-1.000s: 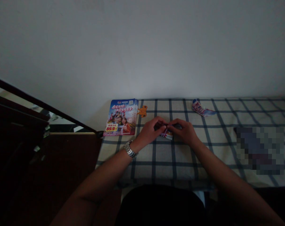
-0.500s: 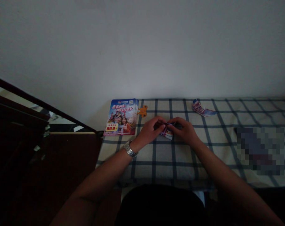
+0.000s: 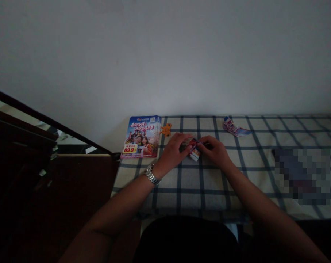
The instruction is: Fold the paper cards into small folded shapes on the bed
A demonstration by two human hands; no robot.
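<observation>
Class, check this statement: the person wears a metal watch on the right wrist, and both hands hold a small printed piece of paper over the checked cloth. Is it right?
Not quite: the head view shows the metal watch on the left wrist, not the right. The rest stands: left hand and right hand both hold a small printed piece of paper over the checked cloth.

One head-worn camera: looks forward and down from above, near the bare left hand and bare right hand, facing dark-blue-and-white checked cloth and plain grey wall.
</observation>
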